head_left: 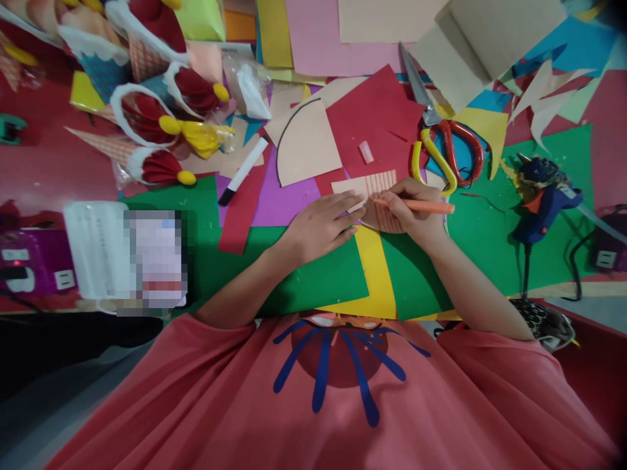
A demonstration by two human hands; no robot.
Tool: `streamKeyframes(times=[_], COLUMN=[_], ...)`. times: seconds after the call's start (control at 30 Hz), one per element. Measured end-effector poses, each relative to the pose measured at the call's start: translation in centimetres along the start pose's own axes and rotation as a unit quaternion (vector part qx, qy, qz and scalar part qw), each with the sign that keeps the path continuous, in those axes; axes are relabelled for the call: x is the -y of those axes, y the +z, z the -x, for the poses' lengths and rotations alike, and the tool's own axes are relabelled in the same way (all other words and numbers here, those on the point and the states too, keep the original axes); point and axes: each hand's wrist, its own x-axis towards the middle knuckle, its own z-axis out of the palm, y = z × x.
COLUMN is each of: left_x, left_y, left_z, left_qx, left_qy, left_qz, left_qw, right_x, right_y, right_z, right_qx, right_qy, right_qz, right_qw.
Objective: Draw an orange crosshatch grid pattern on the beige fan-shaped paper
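My right hand (414,205) is closed around an orange marker (434,207), its tip on a beige piece of paper (385,219) that bears orange stripes. Flat over the left part of that paper lies my left hand (326,222), fingers stretched out and slightly apart, pressing on it. Just above, a second beige piece (311,143) with a black curved edge rests on purple and red sheets. A small pinkish marker cap (366,152) sits on the red paper (375,111).
Scissors (434,130) with red and yellow handles lie beyond my right hand. A blue glue gun (543,196) stands at right. Finished paper cones (157,166), a black-and-white marker (243,171) and a phone (161,261) are at left. Paper scraps cover the back.
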Motion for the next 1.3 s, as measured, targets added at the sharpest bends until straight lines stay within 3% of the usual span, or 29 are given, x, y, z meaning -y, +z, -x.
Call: streamKeyframes(times=[0.9,1.13,1.3], left_x=[-0.19,0.19,0.39], left_y=[-0.21,0.0,0.08], left_z=[-0.03,0.09,0.18], left_qx=[0.006,-0.014,-0.026], left_qy=[-0.005,0.006,-0.001], left_qz=[0.007,-0.009,-0.013], left_qw=[1.0,1.0,1.0], right_x=[0.32,0.39,0.24], right_y=[0.26,-0.18,0.17], right_z=[0.05,0.21,0.08], right_qx=[0.04,0.01,0.022], right_qy=[0.031,-0.005,0.012], right_qz=[-0.035,-0.028,-0.045], right_qw=[0.998,1.0,0.999])
